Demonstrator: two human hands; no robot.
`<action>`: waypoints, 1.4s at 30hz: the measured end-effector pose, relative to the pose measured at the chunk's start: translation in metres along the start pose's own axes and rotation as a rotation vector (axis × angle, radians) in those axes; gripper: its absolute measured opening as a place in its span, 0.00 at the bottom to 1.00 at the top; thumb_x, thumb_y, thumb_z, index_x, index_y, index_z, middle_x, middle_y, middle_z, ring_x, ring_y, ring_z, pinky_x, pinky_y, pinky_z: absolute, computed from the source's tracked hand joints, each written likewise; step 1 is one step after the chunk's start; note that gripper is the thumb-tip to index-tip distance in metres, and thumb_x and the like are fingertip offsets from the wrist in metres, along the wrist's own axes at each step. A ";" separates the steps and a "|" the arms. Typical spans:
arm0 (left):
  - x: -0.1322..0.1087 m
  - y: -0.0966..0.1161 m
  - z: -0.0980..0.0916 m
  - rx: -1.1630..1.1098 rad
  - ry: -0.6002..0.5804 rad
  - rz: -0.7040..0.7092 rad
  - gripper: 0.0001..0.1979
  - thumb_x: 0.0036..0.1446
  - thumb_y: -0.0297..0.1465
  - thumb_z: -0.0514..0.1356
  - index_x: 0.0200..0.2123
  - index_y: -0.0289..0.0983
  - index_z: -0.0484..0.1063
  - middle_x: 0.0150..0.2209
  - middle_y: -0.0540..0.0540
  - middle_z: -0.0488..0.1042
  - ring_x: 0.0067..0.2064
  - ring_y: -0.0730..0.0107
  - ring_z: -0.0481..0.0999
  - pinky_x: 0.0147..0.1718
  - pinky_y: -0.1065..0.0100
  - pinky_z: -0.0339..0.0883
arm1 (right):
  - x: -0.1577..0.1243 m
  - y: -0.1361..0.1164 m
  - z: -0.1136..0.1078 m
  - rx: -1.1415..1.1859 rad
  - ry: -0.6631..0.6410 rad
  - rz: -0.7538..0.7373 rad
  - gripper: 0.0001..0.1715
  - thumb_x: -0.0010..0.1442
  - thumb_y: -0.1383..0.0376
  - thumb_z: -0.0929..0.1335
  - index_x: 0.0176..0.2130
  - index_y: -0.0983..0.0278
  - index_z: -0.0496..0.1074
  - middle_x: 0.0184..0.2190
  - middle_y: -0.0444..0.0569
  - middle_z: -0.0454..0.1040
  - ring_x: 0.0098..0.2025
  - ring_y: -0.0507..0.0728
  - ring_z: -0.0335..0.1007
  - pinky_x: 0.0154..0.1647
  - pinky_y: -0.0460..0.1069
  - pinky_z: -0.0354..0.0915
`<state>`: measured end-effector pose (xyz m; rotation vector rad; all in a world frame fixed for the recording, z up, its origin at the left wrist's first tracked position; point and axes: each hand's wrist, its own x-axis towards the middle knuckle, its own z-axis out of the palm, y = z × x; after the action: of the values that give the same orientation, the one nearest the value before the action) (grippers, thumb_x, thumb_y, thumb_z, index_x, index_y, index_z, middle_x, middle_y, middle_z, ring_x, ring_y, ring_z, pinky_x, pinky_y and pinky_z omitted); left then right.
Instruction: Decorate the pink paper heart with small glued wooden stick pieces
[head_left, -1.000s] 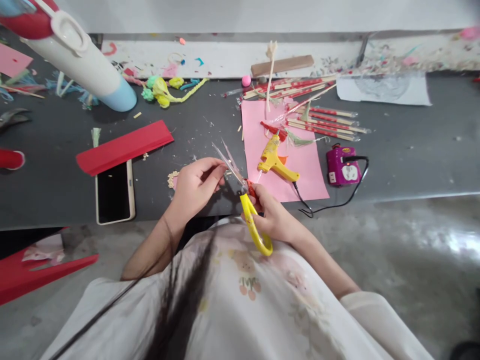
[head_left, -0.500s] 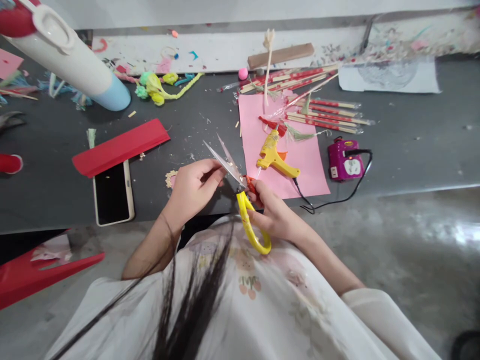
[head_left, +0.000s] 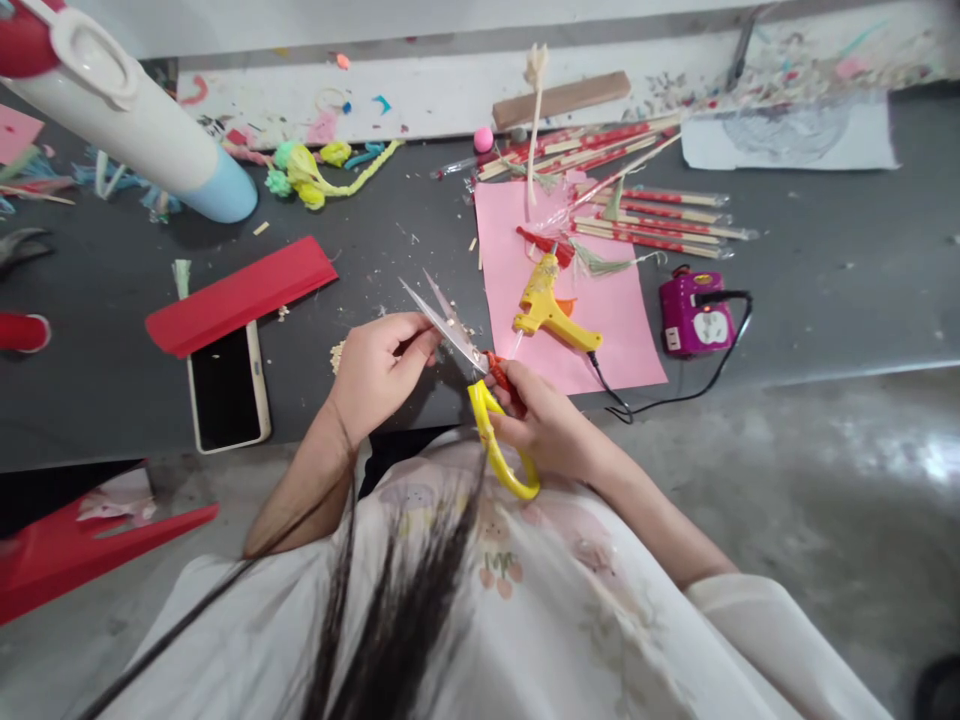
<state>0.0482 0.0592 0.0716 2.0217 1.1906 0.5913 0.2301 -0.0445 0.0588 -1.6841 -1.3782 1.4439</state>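
Note:
My right hand (head_left: 551, 420) is closed on a pair of scissors (head_left: 501, 445) with a yellow handle. Their blades are parted and point away to the upper left. An orange-red piece (head_left: 496, 368) shows between the right fingers and the blade pivot; I cannot tell whether it belongs to the scissors. Just left of the blades, my left hand (head_left: 382, 370) has its thumb and fingertips pinched together. Whatever they hold is hidden or too small to name. A cluster of small pale pieces (head_left: 337, 357) lies partly behind the left hand.
A yellow glue gun (head_left: 541, 300) rests on pink paper (head_left: 615, 350), its cord near a purple power adapter (head_left: 696, 315). Red-patterned wrapped sticks (head_left: 660, 220) lie beyond. Left are a red folded strip (head_left: 244, 295), a phone (head_left: 225, 395) and a large bottle (head_left: 150, 130).
My left hand and the scissors have shifted slightly to the left in the picture. The view has moved a little too; both grips look the same.

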 end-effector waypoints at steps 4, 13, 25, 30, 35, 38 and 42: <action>0.000 -0.005 0.000 -0.009 0.004 0.019 0.10 0.61 0.33 0.58 0.34 0.37 0.79 0.28 0.50 0.79 0.28 0.74 0.75 0.30 0.75 0.66 | 0.001 0.002 0.002 0.009 0.017 0.011 0.18 0.54 0.55 0.70 0.36 0.61 0.60 0.28 0.40 0.59 0.28 0.50 0.54 0.29 0.47 0.55; -0.004 -0.013 0.000 0.203 0.089 0.244 0.15 0.63 0.34 0.57 0.26 0.38 0.77 0.30 0.49 0.79 0.34 0.73 0.77 0.35 0.74 0.67 | -0.001 0.009 0.005 0.032 0.030 -0.045 0.20 0.53 0.56 0.71 0.39 0.61 0.61 0.28 0.40 0.59 0.29 0.50 0.55 0.29 0.46 0.57; -0.004 -0.006 -0.005 0.121 0.075 0.310 0.15 0.62 0.32 0.59 0.22 0.38 0.75 0.27 0.50 0.79 0.30 0.76 0.76 0.31 0.76 0.66 | -0.006 -0.001 0.003 -0.025 -0.027 -0.109 0.33 0.53 0.54 0.72 0.51 0.65 0.58 0.39 0.51 0.66 0.41 0.57 0.65 0.37 0.51 0.63; -0.005 -0.003 -0.008 0.139 0.020 0.270 0.16 0.62 0.33 0.58 0.21 0.38 0.75 0.25 0.50 0.78 0.27 0.75 0.75 0.30 0.75 0.66 | -0.006 0.000 0.003 -0.051 -0.021 -0.126 0.32 0.53 0.54 0.72 0.50 0.65 0.58 0.39 0.50 0.66 0.41 0.57 0.64 0.38 0.51 0.63; -0.004 -0.006 -0.009 0.151 -0.040 0.256 0.18 0.63 0.36 0.57 0.22 0.38 0.75 0.25 0.50 0.78 0.29 0.74 0.76 0.31 0.75 0.67 | -0.005 0.000 0.005 -0.082 0.010 -0.160 0.24 0.52 0.56 0.72 0.41 0.61 0.57 0.34 0.45 0.63 0.35 0.53 0.60 0.34 0.49 0.60; -0.003 -0.004 -0.009 0.121 -0.048 0.272 0.18 0.63 0.35 0.57 0.21 0.38 0.74 0.25 0.50 0.77 0.29 0.75 0.76 0.31 0.75 0.67 | -0.005 -0.002 0.004 -0.071 -0.012 -0.140 0.22 0.54 0.55 0.71 0.38 0.60 0.56 0.33 0.43 0.62 0.33 0.52 0.59 0.34 0.49 0.59; -0.001 -0.001 -0.010 0.087 -0.055 0.269 0.16 0.61 0.32 0.58 0.20 0.38 0.73 0.24 0.52 0.76 0.27 0.76 0.75 0.29 0.75 0.66 | -0.006 -0.002 0.002 -0.012 -0.033 -0.157 0.19 0.55 0.56 0.69 0.37 0.60 0.56 0.33 0.44 0.61 0.34 0.53 0.58 0.35 0.49 0.59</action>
<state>0.0405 0.0615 0.0773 2.2775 0.9335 0.6171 0.2281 -0.0501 0.0620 -1.5279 -1.5040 1.3827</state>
